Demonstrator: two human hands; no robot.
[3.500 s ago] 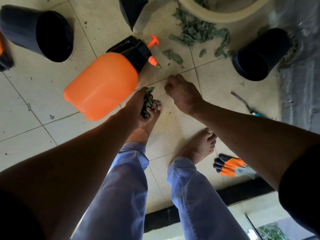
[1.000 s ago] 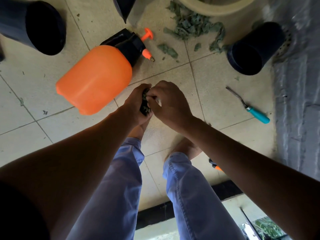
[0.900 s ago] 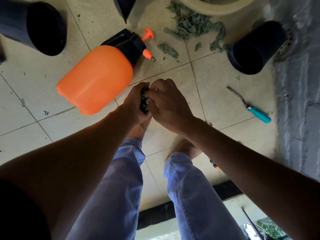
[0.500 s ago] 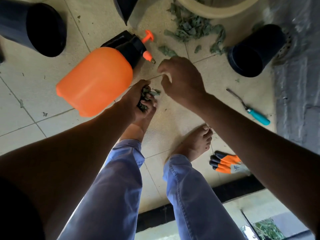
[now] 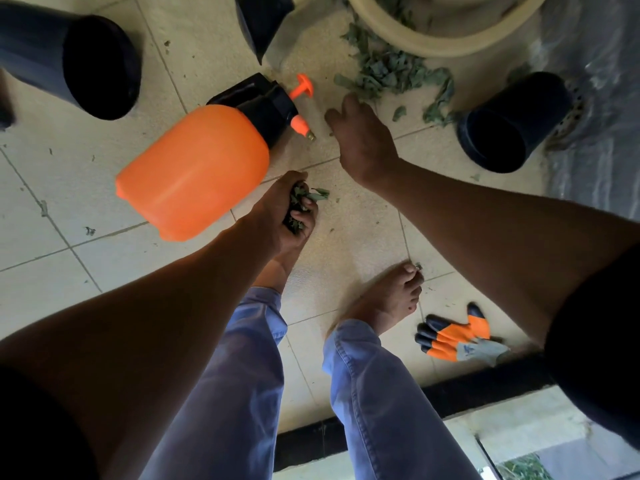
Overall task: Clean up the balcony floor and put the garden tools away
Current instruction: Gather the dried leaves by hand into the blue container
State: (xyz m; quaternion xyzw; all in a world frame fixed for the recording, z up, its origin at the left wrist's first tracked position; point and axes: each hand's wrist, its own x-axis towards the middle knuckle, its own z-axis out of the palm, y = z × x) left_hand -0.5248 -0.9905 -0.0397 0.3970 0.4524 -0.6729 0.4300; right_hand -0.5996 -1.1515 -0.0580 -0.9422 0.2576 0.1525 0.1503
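Looking down from the head camera, we see both bare arms reaching toward the tiled floor (image 5: 363, 237). Our left hand (image 5: 282, 209) has its fingers curled round a clump of leaves (image 5: 301, 202); a few leaf tips stick out on the right side of the fist. It hangs just beside the bottom end of the orange sprayer (image 5: 194, 171), which lies on its side with the black pump head (image 5: 263, 105) pointing up-frame.

Our right hand (image 5: 362, 140) reaches further up, back of hand to camera, fingers bent downward at the edge of the loose leaf pile (image 5: 388, 71). Can't tell whether the fingertips pinch anything; they're hidden under the hand.

The leaf pile sits against a cream basin (image 5: 446, 43) at top. One black pot (image 5: 509, 123) lies on its side right of the pile, another black pot (image 5: 72, 60) at top left. A pair of orange-and-black gloves (image 5: 457, 337) lies near our right foot (image 5: 391, 299). Blue trouser legs (image 5: 367, 393) fill the bottom centre.
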